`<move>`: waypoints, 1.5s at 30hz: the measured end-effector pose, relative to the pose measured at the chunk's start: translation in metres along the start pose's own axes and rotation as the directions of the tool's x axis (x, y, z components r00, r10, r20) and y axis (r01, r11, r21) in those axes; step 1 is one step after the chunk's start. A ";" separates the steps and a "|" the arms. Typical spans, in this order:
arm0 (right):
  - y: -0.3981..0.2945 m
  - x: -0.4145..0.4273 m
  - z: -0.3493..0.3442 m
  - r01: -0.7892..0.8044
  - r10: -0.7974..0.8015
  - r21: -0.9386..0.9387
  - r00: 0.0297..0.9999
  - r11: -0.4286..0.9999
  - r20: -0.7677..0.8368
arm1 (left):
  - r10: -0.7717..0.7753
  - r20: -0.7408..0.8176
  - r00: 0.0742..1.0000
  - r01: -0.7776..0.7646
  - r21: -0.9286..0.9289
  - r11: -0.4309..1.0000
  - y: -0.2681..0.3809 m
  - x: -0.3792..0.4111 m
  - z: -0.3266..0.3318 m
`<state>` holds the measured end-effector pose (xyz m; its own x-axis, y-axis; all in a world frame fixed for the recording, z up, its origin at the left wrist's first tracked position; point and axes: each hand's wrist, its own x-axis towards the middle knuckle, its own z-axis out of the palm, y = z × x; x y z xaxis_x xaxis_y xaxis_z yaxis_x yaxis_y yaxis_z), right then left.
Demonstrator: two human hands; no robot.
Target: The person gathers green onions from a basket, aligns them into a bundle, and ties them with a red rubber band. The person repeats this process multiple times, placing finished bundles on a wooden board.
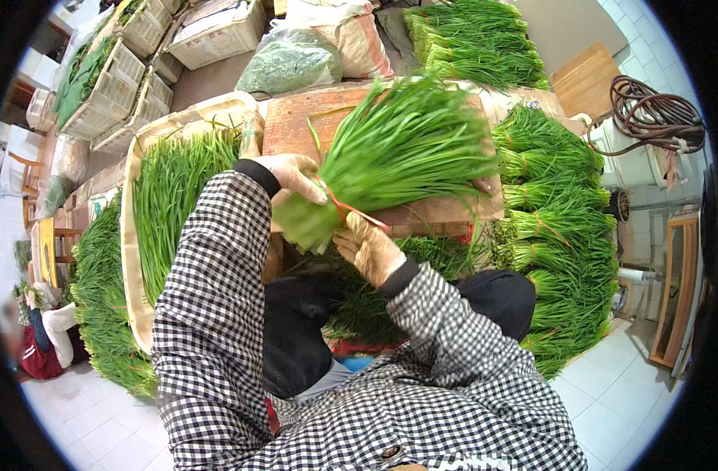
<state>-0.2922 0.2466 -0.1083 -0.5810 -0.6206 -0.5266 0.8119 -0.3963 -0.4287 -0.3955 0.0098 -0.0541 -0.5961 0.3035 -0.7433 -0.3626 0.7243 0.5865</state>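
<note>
A thick bunch of green chives (406, 141) lies slantwise over a wooden board (294, 123), its leaf tips blurred and pointing away to the right. Round its stem end runs a red tie (333, 200) with one loose end sticking out. My left hand (297, 176), in a pale thin glove, grips the bunch from the left beside the tie. From below, my gloved right hand (370, 247) pinches the tie against the stems; its fingertips are partly hidden.
Loose chives (182, 200) fill a cream plastic crate (129, 253) at left. Tied bunches (553, 235) are stacked at right, with more bunches (476, 41) at the back. Trimmings (364, 312) lie between my knees. A coiled hose (647, 118) hangs over a white bucket (624, 153). Another person (47, 335) sits far left.
</note>
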 end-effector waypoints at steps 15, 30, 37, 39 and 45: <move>-0.129 -0.059 0.020 0.644 -0.493 -0.605 0.759 0.468 0.426 | 0.661 -0.622 0.419 -0.741 0.186 0.645 0.114 -0.067 0.093; -0.104 0.029 0.040 0.398 -0.371 -0.162 0.912 0.903 0.173 | 0.318 -0.602 0.733 -0.316 0.112 0.942 0.080 -0.046 0.031; -0.041 0.035 0.026 -0.129 0.142 -0.136 0.985 0.982 0.095 | 0.029 -0.098 0.995 -0.015 0.134 0.991 0.041 -0.045 -0.008; -0.026 0.031 -0.001 -0.214 0.221 -0.483 0.974 0.849 -0.043 | -0.042 -0.169 0.985 0.075 0.193 0.978 -0.006 -0.026 0.005; -0.064 -0.005 -0.003 0.390 -0.333 -0.660 0.917 0.642 0.219 | 0.124 -0.446 0.887 -0.190 -0.107 0.976 -0.066 -0.065 0.014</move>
<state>-0.3416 0.2771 -0.0801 -0.7905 -0.5855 -0.1796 0.2566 -0.0504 -0.9652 -0.3225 -0.0492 -0.0488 -0.8926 0.0831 -0.4431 -0.3172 0.5827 0.7483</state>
